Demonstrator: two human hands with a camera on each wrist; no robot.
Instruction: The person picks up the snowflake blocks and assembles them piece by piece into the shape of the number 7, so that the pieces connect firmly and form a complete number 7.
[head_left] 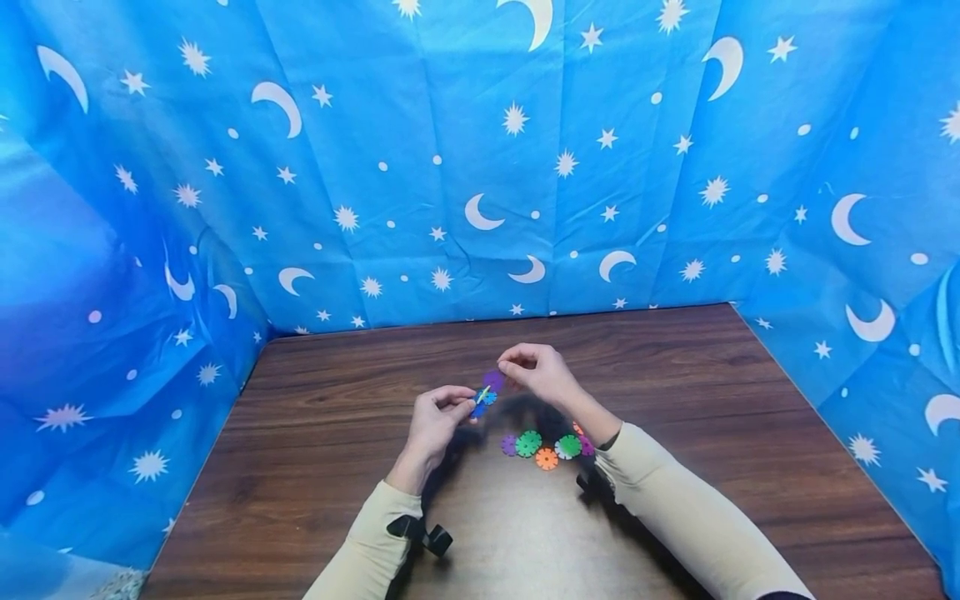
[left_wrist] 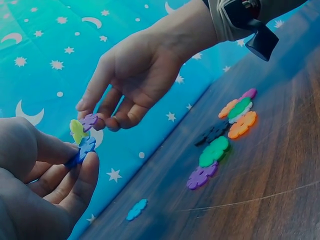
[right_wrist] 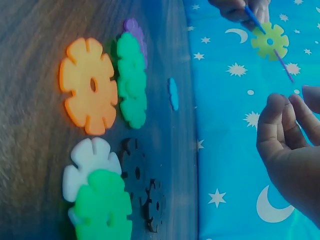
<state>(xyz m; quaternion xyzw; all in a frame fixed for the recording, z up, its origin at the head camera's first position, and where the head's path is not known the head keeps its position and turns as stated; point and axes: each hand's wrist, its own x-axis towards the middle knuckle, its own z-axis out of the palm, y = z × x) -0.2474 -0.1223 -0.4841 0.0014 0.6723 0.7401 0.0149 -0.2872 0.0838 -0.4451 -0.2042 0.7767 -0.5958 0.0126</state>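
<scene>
My left hand (head_left: 438, 417) pinches a dark blue notched disc (left_wrist: 86, 148) between thumb and fingers, raised above the table. Joined to it is a yellow-green notched disc (right_wrist: 270, 42), which has a purple disc (right_wrist: 283, 66) slotted into its far side. Close by that purple disc is my right hand (head_left: 543, 372), its fingers loosely bent. In the right wrist view a small gap shows between its fingertips (right_wrist: 275, 102) and the purple edge.
Several loose notched discs lie on the wooden table (head_left: 315, 467): purple (left_wrist: 202, 175), green (head_left: 528, 443), orange (head_left: 547, 458), white (right_wrist: 90, 162), black (right_wrist: 134, 165) and light blue (left_wrist: 136, 209). A blue moon-and-star cloth (head_left: 450, 125) hangs behind and at the sides.
</scene>
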